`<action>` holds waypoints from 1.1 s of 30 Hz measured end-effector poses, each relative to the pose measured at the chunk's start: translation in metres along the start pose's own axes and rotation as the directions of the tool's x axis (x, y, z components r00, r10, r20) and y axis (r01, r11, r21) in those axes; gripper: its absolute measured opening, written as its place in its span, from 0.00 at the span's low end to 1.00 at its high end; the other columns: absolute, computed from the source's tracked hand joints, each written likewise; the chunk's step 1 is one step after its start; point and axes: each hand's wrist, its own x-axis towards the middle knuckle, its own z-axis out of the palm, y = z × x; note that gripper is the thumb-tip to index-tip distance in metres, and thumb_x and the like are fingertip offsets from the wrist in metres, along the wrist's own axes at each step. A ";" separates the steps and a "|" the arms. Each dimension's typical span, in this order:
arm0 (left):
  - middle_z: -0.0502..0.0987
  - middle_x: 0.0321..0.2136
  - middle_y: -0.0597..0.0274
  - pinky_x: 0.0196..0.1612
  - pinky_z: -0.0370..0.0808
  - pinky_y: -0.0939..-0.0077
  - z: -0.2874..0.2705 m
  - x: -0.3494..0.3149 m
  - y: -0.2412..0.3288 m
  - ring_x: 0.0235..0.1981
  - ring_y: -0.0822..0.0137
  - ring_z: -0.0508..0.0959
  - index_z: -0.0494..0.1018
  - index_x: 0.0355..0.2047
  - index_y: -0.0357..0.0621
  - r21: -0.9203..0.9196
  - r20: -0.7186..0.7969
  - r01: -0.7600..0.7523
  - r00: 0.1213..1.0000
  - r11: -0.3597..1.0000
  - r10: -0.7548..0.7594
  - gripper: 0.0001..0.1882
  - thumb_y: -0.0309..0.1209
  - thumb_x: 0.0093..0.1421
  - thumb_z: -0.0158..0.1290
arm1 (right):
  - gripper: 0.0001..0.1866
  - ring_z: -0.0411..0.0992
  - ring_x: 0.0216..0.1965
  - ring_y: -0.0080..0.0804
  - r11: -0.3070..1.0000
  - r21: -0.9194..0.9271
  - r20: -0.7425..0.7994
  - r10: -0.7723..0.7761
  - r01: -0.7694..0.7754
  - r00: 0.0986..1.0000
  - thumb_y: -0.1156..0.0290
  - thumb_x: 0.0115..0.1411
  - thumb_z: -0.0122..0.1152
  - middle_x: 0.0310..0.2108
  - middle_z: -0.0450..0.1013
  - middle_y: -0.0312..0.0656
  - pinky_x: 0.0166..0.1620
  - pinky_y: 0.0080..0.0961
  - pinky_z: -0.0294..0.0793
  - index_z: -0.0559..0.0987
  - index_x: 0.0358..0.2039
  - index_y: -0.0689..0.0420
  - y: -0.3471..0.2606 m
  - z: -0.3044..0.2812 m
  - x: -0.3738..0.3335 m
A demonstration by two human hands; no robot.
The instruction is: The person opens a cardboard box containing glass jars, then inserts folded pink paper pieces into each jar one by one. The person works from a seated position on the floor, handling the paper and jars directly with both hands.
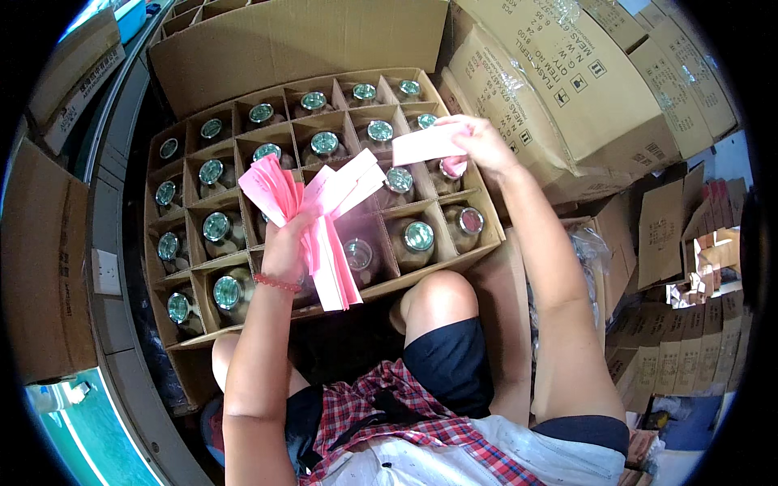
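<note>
My left hand (285,251) is closed around a fanned bundle of pink paper slips (328,255), held above the middle of a divided carton. At the carton's right side, my right hand (489,148) pinches a single pale pink slip (425,144) by its right end. Below both hands, the open cardboard carton (421,278) holds several clear glass jars (418,236) upright, one to a compartment, many with shiny greenish round tops. A jar at the right edge (470,220) has a pinkish top. The bundle hides some jars beneath it.
A raised carton flap (300,44) stands along the far side. Large closed cartons (583,89) are stacked at the right, with flattened cardboard (677,348) lower down. A grey cabinet edge (121,324) and another cardboard box (49,267) bound the left. My knees touch the near side.
</note>
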 end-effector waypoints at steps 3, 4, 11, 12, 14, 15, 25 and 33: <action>0.68 0.48 0.49 0.46 0.73 0.69 -0.003 0.004 -0.002 0.45 0.61 0.73 0.54 0.57 0.29 -0.043 -0.006 -0.002 1.000 0.999 0.002 0.31 0.19 0.53 0.52 | 0.14 0.75 0.30 0.26 0.990 -0.132 -0.134 -0.058 0.040 0.989 0.80 0.58 0.46 0.36 0.75 0.43 0.29 0.17 0.78 0.76 0.44 0.61 0.010 -0.026 0.026; 0.68 0.48 0.50 0.45 0.73 0.69 -0.003 0.003 0.001 0.45 0.61 0.73 0.54 0.57 0.29 -0.041 -0.007 0.016 1.000 0.999 -0.016 0.31 0.20 0.53 0.52 | 0.14 0.75 0.30 0.26 0.977 -0.208 -0.154 -0.069 0.036 0.986 0.81 0.58 0.46 0.35 0.76 0.43 0.29 0.17 0.78 0.77 0.42 0.61 0.009 -0.029 0.034; 0.70 0.46 0.50 0.44 0.74 0.69 -0.006 0.006 0.006 0.43 0.62 0.74 0.55 0.56 0.30 -0.037 0.005 0.036 0.999 0.999 -0.036 0.30 0.20 0.53 0.52 | 0.13 0.76 0.30 0.28 0.813 -0.577 -0.103 0.022 -0.078 0.994 0.83 0.54 0.47 0.31 0.77 0.44 0.31 0.22 0.77 0.80 0.36 0.62 0.010 -0.034 0.086; 0.71 0.43 0.51 0.42 0.74 0.71 -0.005 0.006 0.005 0.41 0.63 0.75 0.59 0.52 0.30 -0.042 -0.017 0.025 1.000 0.999 -0.026 0.25 0.20 0.53 0.51 | 0.13 0.76 0.31 0.30 0.774 -0.626 -0.084 0.050 -0.092 0.995 0.81 0.54 0.48 0.32 0.77 0.44 0.32 0.23 0.78 0.80 0.36 0.61 0.020 -0.033 0.095; 0.74 0.37 0.53 0.38 0.75 0.74 -0.002 0.005 0.005 0.36 0.65 0.77 0.66 0.44 0.30 -0.053 -0.059 -0.001 0.998 0.999 -0.002 0.17 0.21 0.53 0.50 | 0.11 0.76 0.35 0.37 0.633 -0.774 -0.018 -0.055 0.021 0.998 0.77 0.55 0.49 0.32 0.77 0.45 0.38 0.31 0.76 0.80 0.34 0.58 0.037 -0.026 0.107; 0.74 0.36 0.53 0.38 0.75 0.74 -0.001 0.006 0.005 0.36 0.65 0.77 0.67 0.44 0.30 -0.057 -0.058 0.000 0.998 0.998 -0.003 0.17 0.21 0.53 0.50 | 0.11 0.75 0.37 0.40 0.549 -0.832 0.024 -0.102 0.077 0.994 0.74 0.55 0.49 0.32 0.77 0.45 0.41 0.34 0.75 0.81 0.33 0.56 0.049 -0.023 0.113; 0.74 0.38 0.56 0.41 0.74 0.74 -0.012 0.014 -0.003 0.38 0.67 0.76 0.65 0.48 0.33 -0.035 -0.045 -0.084 0.996 0.996 0.083 0.22 0.20 0.51 0.55 | 0.39 0.67 0.50 0.36 0.937 -0.350 -0.027 -0.033 0.021 0.999 0.39 0.56 0.47 0.55 0.64 0.46 0.48 0.33 0.70 0.63 0.58 0.58 0.011 0.052 0.079; 0.73 0.42 0.58 0.46 0.71 0.74 -0.001 0.009 0.001 0.42 0.68 0.73 0.66 0.49 0.34 -0.067 -0.103 -0.169 0.982 0.983 0.161 0.22 0.18 0.52 0.53 | 0.16 0.72 0.31 0.16 0.976 0.103 0.550 0.104 -0.191 0.828 0.67 0.57 0.59 0.33 0.75 0.33 0.31 0.15 0.75 0.74 0.45 0.59 -0.030 0.090 0.007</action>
